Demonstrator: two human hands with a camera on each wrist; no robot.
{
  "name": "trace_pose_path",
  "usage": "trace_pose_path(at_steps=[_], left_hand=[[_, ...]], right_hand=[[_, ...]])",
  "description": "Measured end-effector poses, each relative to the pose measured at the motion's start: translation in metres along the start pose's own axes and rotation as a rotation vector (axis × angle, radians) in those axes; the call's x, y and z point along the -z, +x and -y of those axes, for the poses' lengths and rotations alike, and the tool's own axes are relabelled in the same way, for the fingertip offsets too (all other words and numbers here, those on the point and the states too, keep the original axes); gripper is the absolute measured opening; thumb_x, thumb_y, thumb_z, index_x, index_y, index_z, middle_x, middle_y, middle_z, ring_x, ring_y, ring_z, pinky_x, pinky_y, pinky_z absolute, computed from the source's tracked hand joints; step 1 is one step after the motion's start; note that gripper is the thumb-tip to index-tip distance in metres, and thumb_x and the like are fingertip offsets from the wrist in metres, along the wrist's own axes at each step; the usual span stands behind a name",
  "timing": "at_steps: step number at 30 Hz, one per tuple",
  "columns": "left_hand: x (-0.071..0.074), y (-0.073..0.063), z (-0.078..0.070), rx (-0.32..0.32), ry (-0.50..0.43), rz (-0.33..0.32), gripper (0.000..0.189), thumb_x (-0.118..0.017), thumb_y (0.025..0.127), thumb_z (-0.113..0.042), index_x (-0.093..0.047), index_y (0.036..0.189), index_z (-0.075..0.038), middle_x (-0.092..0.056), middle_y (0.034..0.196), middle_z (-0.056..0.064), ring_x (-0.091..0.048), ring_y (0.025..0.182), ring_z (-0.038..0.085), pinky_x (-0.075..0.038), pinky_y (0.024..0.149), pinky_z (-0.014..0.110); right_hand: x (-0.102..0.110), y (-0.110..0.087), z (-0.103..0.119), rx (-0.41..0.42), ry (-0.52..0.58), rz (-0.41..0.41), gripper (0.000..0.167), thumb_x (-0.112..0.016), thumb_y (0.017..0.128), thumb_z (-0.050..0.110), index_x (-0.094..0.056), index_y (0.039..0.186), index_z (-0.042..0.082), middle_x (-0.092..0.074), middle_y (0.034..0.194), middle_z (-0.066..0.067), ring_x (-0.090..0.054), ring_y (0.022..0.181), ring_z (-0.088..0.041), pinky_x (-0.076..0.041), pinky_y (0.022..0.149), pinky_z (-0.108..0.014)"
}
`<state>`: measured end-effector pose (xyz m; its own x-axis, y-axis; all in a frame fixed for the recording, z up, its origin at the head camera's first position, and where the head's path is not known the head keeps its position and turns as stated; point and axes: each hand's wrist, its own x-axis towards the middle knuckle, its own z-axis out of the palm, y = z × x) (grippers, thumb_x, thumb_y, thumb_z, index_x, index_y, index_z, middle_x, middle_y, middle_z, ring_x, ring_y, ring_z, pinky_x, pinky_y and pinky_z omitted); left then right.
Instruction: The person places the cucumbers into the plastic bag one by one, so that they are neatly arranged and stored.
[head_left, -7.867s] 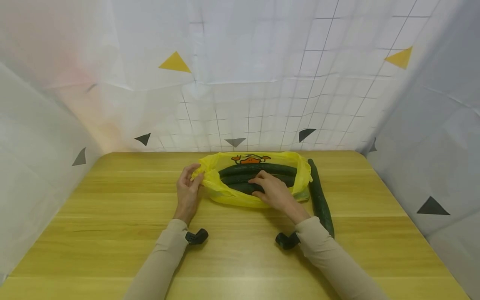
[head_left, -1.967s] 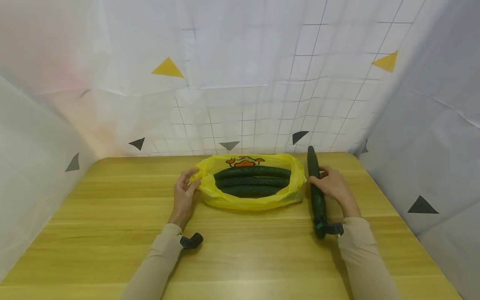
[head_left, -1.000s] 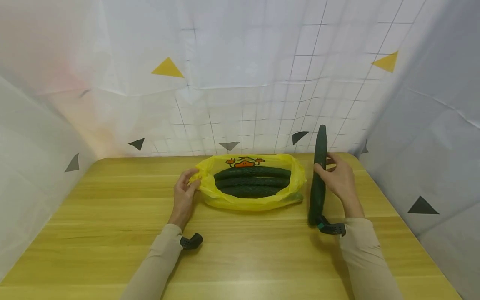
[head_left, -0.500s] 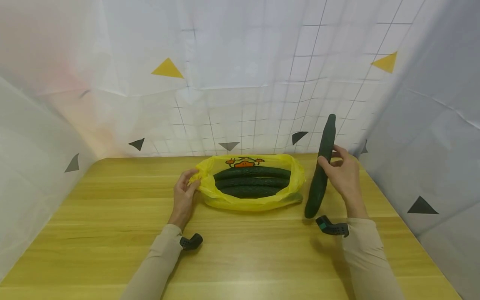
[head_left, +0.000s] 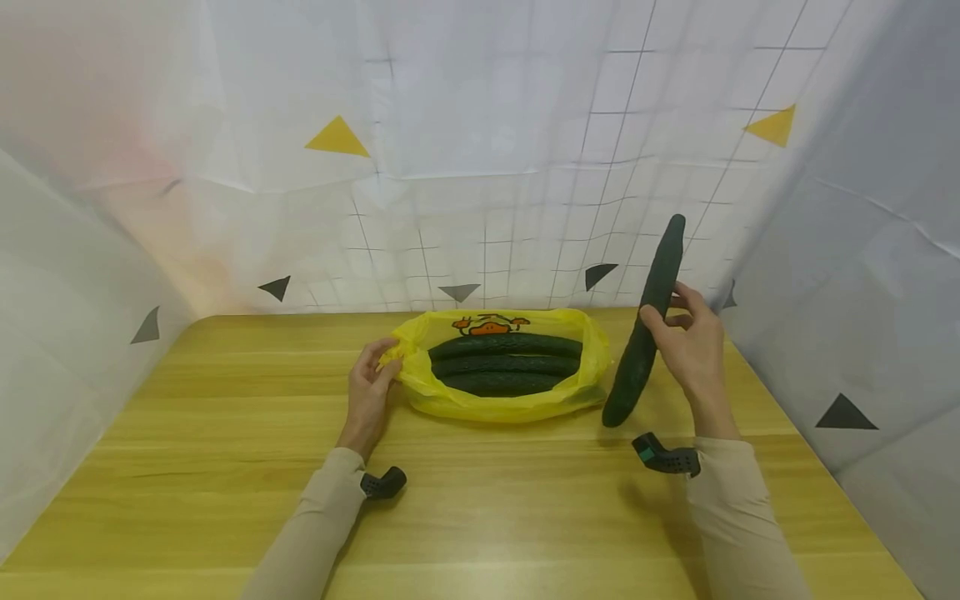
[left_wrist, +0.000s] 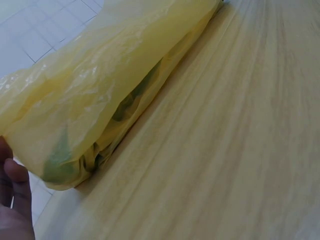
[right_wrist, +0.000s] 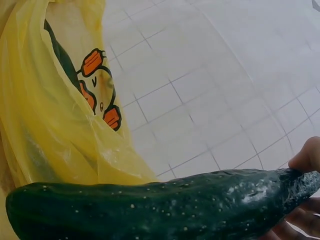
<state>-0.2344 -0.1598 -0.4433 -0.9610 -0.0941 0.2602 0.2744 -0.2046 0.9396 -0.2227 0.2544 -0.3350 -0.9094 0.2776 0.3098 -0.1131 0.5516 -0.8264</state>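
Note:
A yellow plastic bag [head_left: 510, 407] with a cartoon print lies on the table, its mouth spread wide. Inside it, several dark green cucumbers [head_left: 506, 364] rest side by side. My left hand [head_left: 367, 387] pinches the bag's left edge between thumb and fingers; in the left wrist view only part of this hand [left_wrist: 17, 195] shows at the lower left. To the right of the bag, my right hand [head_left: 690, 342] grips another cucumber [head_left: 637, 358] around its middle. It is raised and tilted, upper end leaning right, lower end close by the bag's right front corner.
The wooden table [head_left: 480, 508] spans the space between white sheet walls. Behind it hangs a sheet with a grid and yellow and dark triangles [head_left: 337, 136]. A black camera mount [head_left: 663, 456] sits at the right wrist, another camera mount [head_left: 384, 483] at the left.
My right hand has left the bag, taken the cucumber lying to its right, raised it and tilted its top rightward. My left hand has stayed at the bag's left edge.

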Motion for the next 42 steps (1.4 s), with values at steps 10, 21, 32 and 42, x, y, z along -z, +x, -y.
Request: trace_pose_path(at_steps=[10, 21, 32, 42], left_hand=[[0.000, 0.000, 0.000, -0.006, 0.004, -0.005, 0.034, -0.057, 0.093, -0.006, -0.050, 0.127, -0.002, -0.048, 0.135, 0.004, -0.060, 0.089, 0.008, -0.049, 0.068, 0.016], [0.001, 0.001, 0.001, 0.002, 0.024, -0.006, 0.035, -0.058, 0.094, -0.010, -0.050, 0.127, -0.004, -0.049, 0.135, 0.003, -0.061, 0.089, 0.008, -0.049, 0.069, 0.018], [0.002, 0.000, 0.001, 0.008, 0.035, -0.014, 0.033, -0.058, 0.094, -0.010, -0.052, 0.125, -0.006, -0.050, 0.135, 0.001, -0.061, 0.090, 0.009, -0.049, 0.069, 0.021], [0.001, 0.000, 0.000, 0.004, 0.034, -0.002, 0.035, -0.058, 0.094, -0.011, -0.050, 0.127, -0.002, -0.049, 0.135, 0.003, -0.061, 0.090, 0.008, -0.049, 0.070, 0.019]], right_hand=[[-0.001, 0.000, 0.003, 0.014, 0.027, 0.009, 0.065, -0.059, 0.090, 0.039, -0.034, 0.147, 0.021, -0.050, 0.132, -0.011, -0.051, 0.093, -0.004, -0.045, 0.066, -0.016], [-0.003, 0.000, 0.003, 0.062, 0.069, -0.041, 0.060, -0.063, 0.089, 0.029, -0.039, 0.144, 0.024, -0.052, 0.127, -0.005, -0.053, 0.087, 0.002, -0.044, 0.069, -0.010], [-0.001, -0.005, 0.017, 0.139, 0.128, -0.097, 0.058, -0.066, 0.088, 0.025, -0.043, 0.141, 0.026, -0.054, 0.124, -0.003, -0.055, 0.088, -0.003, -0.044, 0.073, -0.012], [0.001, -0.013, 0.036, 0.218, 0.290, -0.102, 0.056, -0.066, 0.087, 0.014, -0.046, 0.138, 0.023, -0.053, 0.117, 0.008, -0.057, 0.092, -0.010, -0.050, 0.068, -0.012]])
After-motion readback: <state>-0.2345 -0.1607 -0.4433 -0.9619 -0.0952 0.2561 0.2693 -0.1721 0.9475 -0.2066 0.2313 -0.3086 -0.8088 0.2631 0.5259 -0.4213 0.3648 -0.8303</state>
